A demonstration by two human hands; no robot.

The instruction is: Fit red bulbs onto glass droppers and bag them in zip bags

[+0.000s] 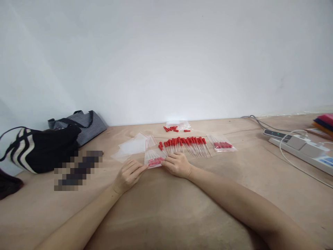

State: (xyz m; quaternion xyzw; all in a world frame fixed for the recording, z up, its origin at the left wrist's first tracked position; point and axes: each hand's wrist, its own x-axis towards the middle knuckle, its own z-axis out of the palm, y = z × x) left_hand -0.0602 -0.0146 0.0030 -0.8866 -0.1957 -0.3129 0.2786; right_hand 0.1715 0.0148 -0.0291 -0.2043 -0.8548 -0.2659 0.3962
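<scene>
A clear zip bag [153,156] with several red-topped droppers inside lies between my hands, its edge with the red line toward me. My left hand [130,172] pinches the bag's near left corner. At its near right side, my right hand [178,164] is closed on the bag, fingers bent over the edge. Just beyond lies a row of droppers [184,142] with red rubber bulbs and clear thin stems. To the left is a fan of flat zip bags [132,147]. Another filled zip bag [222,143] rests right of the row.
Loose red bulbs [171,128] and more clear bags [179,124] lie near the wall. A black bag [52,147] and a striped bag [85,128] stand at left. On the right are a power strip [307,152] with cables and folded coloured cloths [324,125].
</scene>
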